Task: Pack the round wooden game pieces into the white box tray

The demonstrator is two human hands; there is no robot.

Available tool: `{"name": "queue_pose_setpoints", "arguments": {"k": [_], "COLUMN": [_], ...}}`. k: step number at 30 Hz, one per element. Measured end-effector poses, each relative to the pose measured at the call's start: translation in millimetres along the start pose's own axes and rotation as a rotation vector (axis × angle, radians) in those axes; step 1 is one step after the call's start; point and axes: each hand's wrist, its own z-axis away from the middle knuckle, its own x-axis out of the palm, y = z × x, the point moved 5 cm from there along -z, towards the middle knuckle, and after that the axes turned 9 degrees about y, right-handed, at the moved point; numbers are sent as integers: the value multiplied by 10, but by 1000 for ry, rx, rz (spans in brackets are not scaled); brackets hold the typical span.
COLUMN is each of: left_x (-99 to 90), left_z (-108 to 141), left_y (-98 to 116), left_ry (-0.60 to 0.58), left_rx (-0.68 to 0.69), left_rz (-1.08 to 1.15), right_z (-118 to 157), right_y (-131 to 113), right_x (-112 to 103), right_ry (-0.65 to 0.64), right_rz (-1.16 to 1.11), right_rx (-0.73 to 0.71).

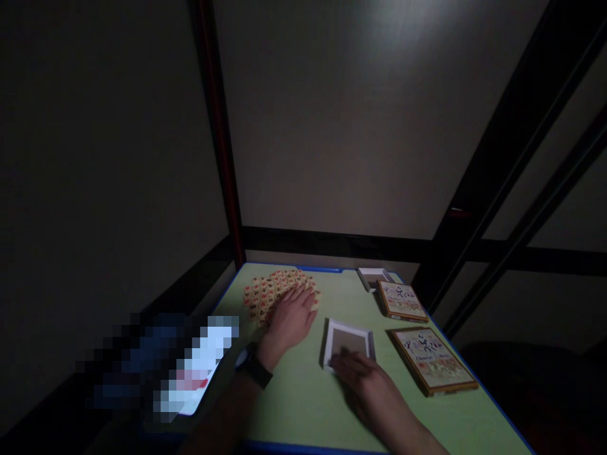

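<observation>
Many round, pale wooden Chinese chess pieces (262,294) with red and dark characters lie in a spread at the far left of the table. My left hand (291,314), with a dark watch on its wrist, rests flat over the right part of them, fingers stretched out. In front of me sits a shallow open box (351,343) with white walls and a grey-brown bottom. My right hand (365,379) is at its near edge, the bent fingers gripping the near left rim; the fingertips are partly in shadow.
Two printed Chinese chess boxes (434,360) (403,300) lie along the right side of the green table (303,404). Behind them is another open box part (374,278). A bright, pixelated object (199,360) is at the left edge. Walls (332,158) rise behind the table.
</observation>
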Motion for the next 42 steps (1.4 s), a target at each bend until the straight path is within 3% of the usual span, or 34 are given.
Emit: {"name": "queue_pose_setpoints", "arguments": {"k": [5,10,18,23,26,30,35,39,42], "left_x": [-301,-240,-135,-102,-139,-179,-105,14,54], "left_z": [460,717,621,493,464,362,62,-16,19], "left_y": [-161,-362,-437,-433,-297,58,420,397,331], "left_ry": [-129,-175,-84,-92,-85,-115,-83,-92,-84], "left_rx": [-353,-494,-442,-458,-426,-323,-97,-52,-96], "left_rz": [-223,-165,-49,-54,-74,-112,-26,6,51], "right_z": [-163,-373,-264,-189,-193,-284,-682,-1179,-1596], "right_y": [228,398,38,-40,-29,58,397,720,904], "right_x": [-148,-318,-265,-248,-322,-445,-669,-787,-679], "right_ry": [40,21,-71,-47,-19,5,161,235,133], "right_rz": [-67,13,-172,-229,-303,-327,-278,-251,-94], "right_rx": [-63,63,-112,-106,-65,-29,79,102,133]}}
